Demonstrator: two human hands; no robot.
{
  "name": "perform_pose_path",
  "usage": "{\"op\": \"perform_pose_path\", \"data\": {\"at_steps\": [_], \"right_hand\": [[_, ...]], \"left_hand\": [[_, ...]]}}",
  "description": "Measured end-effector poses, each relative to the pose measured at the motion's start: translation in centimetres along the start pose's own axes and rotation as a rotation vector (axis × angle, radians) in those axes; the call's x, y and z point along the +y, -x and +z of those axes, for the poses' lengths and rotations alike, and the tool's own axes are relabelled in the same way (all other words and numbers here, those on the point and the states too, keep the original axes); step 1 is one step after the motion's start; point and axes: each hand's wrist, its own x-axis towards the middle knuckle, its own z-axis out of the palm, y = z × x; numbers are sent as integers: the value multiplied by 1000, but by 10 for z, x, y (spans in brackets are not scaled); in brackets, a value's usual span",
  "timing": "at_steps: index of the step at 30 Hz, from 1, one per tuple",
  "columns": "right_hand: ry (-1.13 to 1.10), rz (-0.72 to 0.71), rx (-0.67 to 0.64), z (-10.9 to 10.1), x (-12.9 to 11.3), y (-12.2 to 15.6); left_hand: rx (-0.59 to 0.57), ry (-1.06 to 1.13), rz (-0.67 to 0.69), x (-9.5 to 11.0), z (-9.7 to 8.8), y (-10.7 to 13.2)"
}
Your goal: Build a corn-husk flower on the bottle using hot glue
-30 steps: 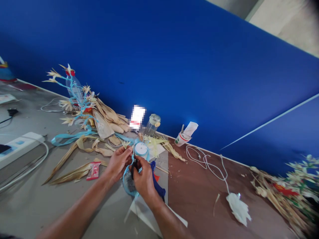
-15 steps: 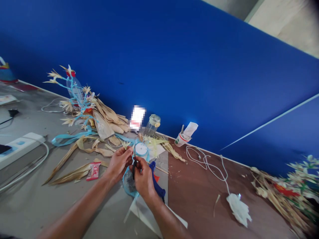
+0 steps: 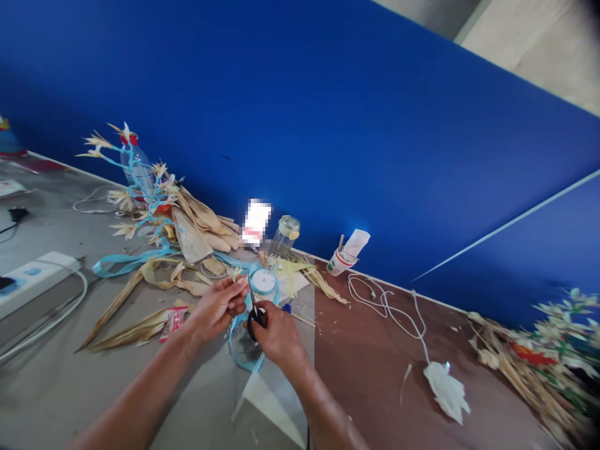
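Observation:
My right hand (image 3: 280, 331) is closed round the black handles of a pair of scissors (image 3: 254, 312), whose blades point up and away from me. Just left of the blades, my left hand (image 3: 220, 303) pinches a small pale husk flower (image 3: 235, 273) between thumb and fingertips. The flower's lower end is hidden by the fingers. Behind the scissors lies a white spool of light blue ribbon (image 3: 263, 282). A loop of blue ribbon (image 3: 231, 347) rests on the grey table below my hands, beside a white sheet (image 3: 274, 409).
Dried corn husks (image 3: 206, 215) and blue-stemmed husk flowers (image 3: 135, 169) lie at the left by a plastic bottle. A power strip (image 3: 40, 281) sits far left. Rightward are a glass jar (image 3: 285, 236), a paper cup (image 3: 339, 261), a white cable (image 3: 389, 309) and more flowers (image 3: 562, 337).
My right hand has moved slightly right, and the scissors have tilted with their handles showing more. My right forearm now covers most of the blue glue gun. The view has shifted a little.

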Motion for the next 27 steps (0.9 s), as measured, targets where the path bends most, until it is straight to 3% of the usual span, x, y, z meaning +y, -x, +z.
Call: {"op": "perform_pose_path", "data": {"at_steps": [6, 11, 15, 21, 27], "right_hand": [[179, -55, -116, -1, -6, 5], [285, -112, -200, -6, -15, 6], [409, -148, -257, -9, -23, 9], [536, -154, -283, -14, -32, 9], [559, -182, -359, -13, -26, 9]], "left_hand": [[-160, 62, -168, 8, -8, 2], [-222, 41, -215, 7, -9, 2], [-205, 17, -215, 5, -7, 2], [-84, -128, -50, 1, -1, 2], [-87, -213, -70, -1, -1, 1]]}}
